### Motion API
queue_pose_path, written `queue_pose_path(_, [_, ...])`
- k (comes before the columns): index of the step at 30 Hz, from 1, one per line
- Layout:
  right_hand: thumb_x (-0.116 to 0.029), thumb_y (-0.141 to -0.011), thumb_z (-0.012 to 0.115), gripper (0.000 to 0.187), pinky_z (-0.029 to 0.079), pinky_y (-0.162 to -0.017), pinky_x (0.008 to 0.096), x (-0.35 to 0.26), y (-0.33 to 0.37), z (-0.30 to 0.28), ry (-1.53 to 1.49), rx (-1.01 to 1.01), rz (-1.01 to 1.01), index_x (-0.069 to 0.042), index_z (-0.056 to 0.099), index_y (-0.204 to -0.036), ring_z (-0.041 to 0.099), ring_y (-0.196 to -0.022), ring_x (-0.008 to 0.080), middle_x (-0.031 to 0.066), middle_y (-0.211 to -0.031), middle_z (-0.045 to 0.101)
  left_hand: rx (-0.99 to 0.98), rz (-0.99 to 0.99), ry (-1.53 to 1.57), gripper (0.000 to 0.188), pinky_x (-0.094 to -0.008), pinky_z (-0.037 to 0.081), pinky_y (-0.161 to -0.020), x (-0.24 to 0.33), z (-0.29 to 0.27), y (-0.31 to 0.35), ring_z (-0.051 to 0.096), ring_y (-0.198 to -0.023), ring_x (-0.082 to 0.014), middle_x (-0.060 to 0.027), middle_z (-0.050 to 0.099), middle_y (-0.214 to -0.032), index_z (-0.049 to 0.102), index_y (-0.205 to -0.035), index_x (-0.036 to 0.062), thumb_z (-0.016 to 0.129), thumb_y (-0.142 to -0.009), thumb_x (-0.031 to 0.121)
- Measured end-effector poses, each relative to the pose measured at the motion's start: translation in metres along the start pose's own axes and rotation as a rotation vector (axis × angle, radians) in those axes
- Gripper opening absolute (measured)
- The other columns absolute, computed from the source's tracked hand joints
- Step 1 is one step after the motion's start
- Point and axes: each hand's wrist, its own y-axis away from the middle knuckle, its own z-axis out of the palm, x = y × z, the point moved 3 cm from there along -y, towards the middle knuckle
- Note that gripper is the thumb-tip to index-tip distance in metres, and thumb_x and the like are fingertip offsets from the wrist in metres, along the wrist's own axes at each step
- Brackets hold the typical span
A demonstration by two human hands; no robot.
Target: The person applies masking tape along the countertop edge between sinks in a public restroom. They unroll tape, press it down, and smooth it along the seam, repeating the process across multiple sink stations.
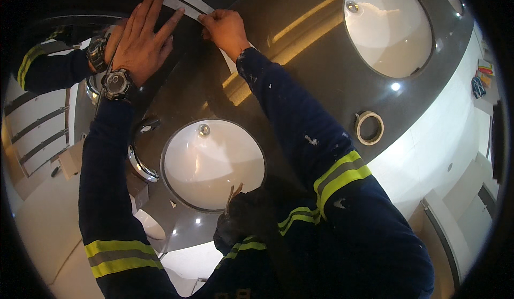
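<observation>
My left hand (142, 44), with a watch (116, 83) on its wrist, lies spread with fingers stretched along the edge of a mirror (64, 103). My right hand (226, 31) is closed in a pinch at the edge of a pale, flat strip (229, 63). The strip shows on both sides of the right hand; whether it is tape or paper I cannot tell. A dark surface lies between the two hands.
A dark countertop (300, 95) holds two round white basins, one (214, 162) below my hands and one (391, 31) at the far right. Beside the nearer basin stands a chrome tap (140, 165). A roll of masking tape (369, 128) lies near the counter's right edge.
</observation>
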Motion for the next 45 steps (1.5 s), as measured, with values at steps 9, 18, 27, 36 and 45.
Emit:
queue_pose_path(9, [-0.024, -0.091, 0.074, 0.028, 0.056, -0.064, 0.0335, -0.003, 0.004, 0.004, -0.035, 0.017, 0.053, 0.004, 0.075, -0.087, 0.072, -0.062, 0.0195, 0.0110, -0.068, 0.073, -0.005, 0.016, -0.057, 0.073, -0.0511, 0.039, -0.118, -0.005, 0.006, 0.007, 0.034, -0.150, -0.0364, -0.0147, 0.030, -0.165, 0.041, -0.157, 0.0367, 0.072, -0.092, 0.027])
queue_pose_path(18, [-0.022, -0.092, 0.074, 0.028, 0.056, -0.061, 0.0317, -0.004, 0.006, 0.005, -0.077, 0.018, 0.056, 0.006, 0.074, -0.090, 0.073, -0.063, 0.0182, 0.0130, -0.071, 0.074, -0.028, -0.007, -0.073, 0.073, -0.0506, 0.039, -0.117, -0.003, 0.003, 0.006, 0.034, -0.150, -0.0368, -0.0142, 0.030, -0.165, 0.043, -0.156, 0.0368, 0.073, -0.091, 0.026])
queue_pose_path(27, [-0.017, -0.090, 0.078, 0.028, 0.055, -0.058, 0.0288, 0.011, 0.008, -0.005, -0.109, 0.023, 0.078, 0.006, 0.064, -0.100, 0.072, -0.066, 0.0167, 0.0146, -0.082, 0.074, -0.029, -0.035, -0.089, 0.079, -0.0504, 0.041, -0.117, -0.003, 0.004, 0.003, 0.037, -0.148, -0.0355, -0.0123, 0.030, -0.166, 0.041, -0.157, 0.0365, 0.076, -0.088, 0.022])
queue_pose_path(36, [-0.006, -0.085, 0.070, 0.021, 0.056, -0.074, 0.0387, 0.012, 0.025, -0.019, 0.178, 0.095, -0.106, 0.000, 0.059, -0.102, 0.073, -0.080, 0.0297, 0.0182, -0.087, 0.073, -0.017, -0.015, -0.083, 0.076, -0.0503, 0.039, -0.119, -0.004, 0.009, 0.006, 0.035, -0.150, -0.0354, -0.0142, 0.029, -0.166, 0.041, -0.158, 0.0337, 0.073, -0.090, 0.022])
queue_pose_path(45, [-0.007, -0.089, 0.064, 0.016, 0.056, -0.080, 0.0418, 0.003, 0.023, -0.009, 0.195, 0.004, -0.143, -0.004, 0.077, -0.098, 0.073, -0.089, 0.0369, 0.0200, -0.093, 0.074, -0.039, -0.020, -0.039, 0.078, -0.0512, 0.039, -0.119, -0.006, 0.005, 0.008, 0.036, -0.149, -0.0364, -0.0146, 0.029, -0.166, 0.043, -0.156, 0.0319, 0.075, -0.087, 0.017])
